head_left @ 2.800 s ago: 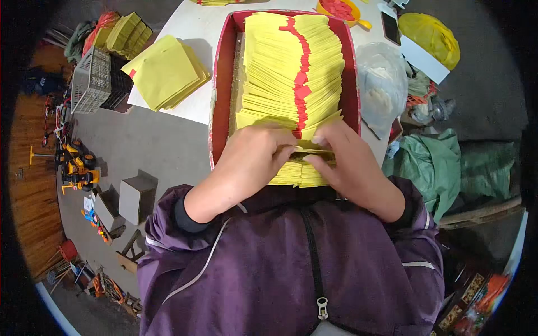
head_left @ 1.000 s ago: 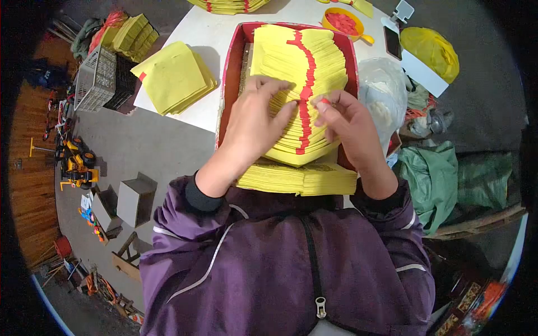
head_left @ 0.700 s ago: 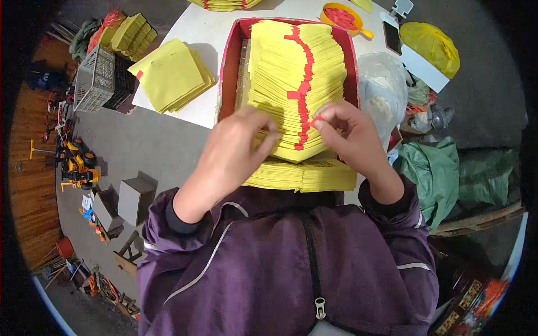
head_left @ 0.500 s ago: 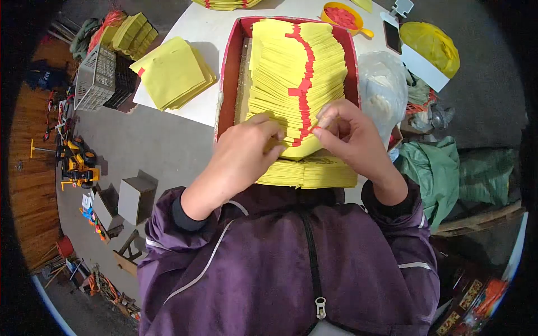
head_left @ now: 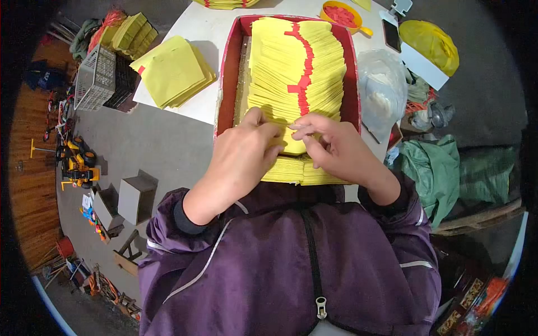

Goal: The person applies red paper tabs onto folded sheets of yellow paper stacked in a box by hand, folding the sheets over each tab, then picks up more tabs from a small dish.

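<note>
Two hands are working close together over the front of a long row of yellow papers (head_left: 322, 64). The papers are sitting in a red box (head_left: 227, 95), and a wiggly red line (head_left: 307, 61) is running down their middle. The left hand (head_left: 238, 162) is touching the near papers, and its fingers are bending in with a small gap. The right hand (head_left: 344, 151) is reaching in from the other side, with its pointer finger stretching out and its thumb sitting lower. I cannot tell if either hand is pinching a paper or a red bit. They seem to be fixing something small there, so this spot is likely asking for light, careful fingertips. More folded yellow papers (head_left: 322, 175) are lying just in front, nearest the tummy

The box is resting on a white counter (head_left: 196, 28). A yellow stack (head_left: 171, 73) is sitting at one side. A bowl (head_left: 343, 28) is holding red bits (head_left: 338, 15), and a phone (head_left: 391, 35) and a clear bag (head_left: 381, 89) are lying nearby. Around the room, a crate (head_left: 92, 75), a toy digger (head_left: 81, 168) and a green sack (head_left: 428, 168) are standing on the gray floor (head_left: 131, 134)
</note>
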`<state>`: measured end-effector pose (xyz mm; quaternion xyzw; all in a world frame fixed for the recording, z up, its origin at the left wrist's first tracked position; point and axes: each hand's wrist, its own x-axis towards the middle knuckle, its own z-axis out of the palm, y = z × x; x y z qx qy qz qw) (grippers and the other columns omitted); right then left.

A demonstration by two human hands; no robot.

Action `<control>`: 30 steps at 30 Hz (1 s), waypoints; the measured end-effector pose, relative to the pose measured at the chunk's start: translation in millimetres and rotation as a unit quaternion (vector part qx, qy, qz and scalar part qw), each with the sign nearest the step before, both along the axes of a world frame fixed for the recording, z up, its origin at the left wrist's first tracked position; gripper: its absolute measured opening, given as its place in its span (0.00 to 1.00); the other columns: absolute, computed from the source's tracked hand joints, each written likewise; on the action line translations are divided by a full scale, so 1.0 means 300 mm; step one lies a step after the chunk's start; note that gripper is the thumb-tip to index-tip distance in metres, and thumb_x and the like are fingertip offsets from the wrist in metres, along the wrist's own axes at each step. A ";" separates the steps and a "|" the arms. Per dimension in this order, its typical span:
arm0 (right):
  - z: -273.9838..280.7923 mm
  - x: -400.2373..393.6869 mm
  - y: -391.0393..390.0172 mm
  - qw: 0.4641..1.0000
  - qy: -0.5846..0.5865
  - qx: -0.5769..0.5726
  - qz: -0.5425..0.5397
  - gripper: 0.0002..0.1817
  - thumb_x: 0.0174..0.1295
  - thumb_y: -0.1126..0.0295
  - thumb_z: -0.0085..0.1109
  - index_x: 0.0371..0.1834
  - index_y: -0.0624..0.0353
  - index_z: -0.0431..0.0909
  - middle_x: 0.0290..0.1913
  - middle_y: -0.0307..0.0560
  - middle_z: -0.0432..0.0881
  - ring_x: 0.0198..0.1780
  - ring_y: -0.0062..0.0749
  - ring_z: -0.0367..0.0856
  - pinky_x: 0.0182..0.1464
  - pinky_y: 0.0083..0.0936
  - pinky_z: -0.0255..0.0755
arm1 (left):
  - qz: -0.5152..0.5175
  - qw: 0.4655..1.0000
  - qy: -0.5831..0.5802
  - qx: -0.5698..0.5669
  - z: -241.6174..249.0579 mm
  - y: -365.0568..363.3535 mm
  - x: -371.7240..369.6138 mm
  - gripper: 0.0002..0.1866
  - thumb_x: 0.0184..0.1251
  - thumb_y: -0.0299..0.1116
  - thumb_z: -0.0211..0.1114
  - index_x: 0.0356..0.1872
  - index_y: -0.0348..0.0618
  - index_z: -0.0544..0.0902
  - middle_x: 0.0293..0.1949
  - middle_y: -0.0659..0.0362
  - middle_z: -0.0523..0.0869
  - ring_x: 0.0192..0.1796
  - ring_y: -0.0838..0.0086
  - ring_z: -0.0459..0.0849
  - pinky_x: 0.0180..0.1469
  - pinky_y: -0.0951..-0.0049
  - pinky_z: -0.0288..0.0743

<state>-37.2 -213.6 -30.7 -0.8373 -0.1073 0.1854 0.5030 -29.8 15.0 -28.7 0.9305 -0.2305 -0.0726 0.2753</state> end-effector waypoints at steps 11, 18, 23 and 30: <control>-0.005 0.015 0.007 0.999 -0.019 0.008 -0.026 0.18 0.68 0.79 0.56 0.61 0.65 0.80 0.48 0.52 0.91 0.29 0.23 0.79 0.29 0.19 0.78 | 0.005 0.999 -0.002 -0.033 -0.017 -0.012 0.010 0.17 0.61 0.27 0.74 0.51 0.42 0.84 0.45 0.54 0.86 0.40 0.54 0.88 0.40 0.59 0.81; -0.030 0.027 0.015 0.998 -0.036 0.022 -0.041 0.14 0.67 0.79 0.59 0.55 0.65 0.81 0.40 0.48 0.89 0.27 0.21 0.78 0.28 0.18 0.75 | -0.034 0.994 0.082 -0.056 -0.044 -0.029 0.049 0.14 0.59 0.26 0.76 0.47 0.37 0.88 0.42 0.52 0.89 0.36 0.59 0.86 0.40 0.62 0.78; 0.010 0.030 -0.009 0.998 0.023 0.002 -0.051 0.11 0.66 0.78 0.60 0.51 0.63 0.81 0.30 0.42 0.85 0.24 0.21 0.76 0.25 0.17 0.69 | -0.056 0.982 0.174 -0.048 -0.034 -0.053 0.097 0.10 0.62 0.26 0.73 0.44 0.34 0.90 0.41 0.51 0.90 0.35 0.56 0.86 0.41 0.62 0.79; 0.080 0.014 -0.036 0.982 0.171 0.035 -0.067 0.11 0.65 0.75 0.58 0.49 0.60 0.82 0.21 0.36 0.79 0.20 0.20 0.72 0.23 0.16 0.63 | -0.049 0.968 0.203 -0.139 -0.055 -0.055 0.077 0.09 0.63 0.27 0.71 0.42 0.32 0.90 0.40 0.49 0.91 0.34 0.57 0.86 0.40 0.63 0.79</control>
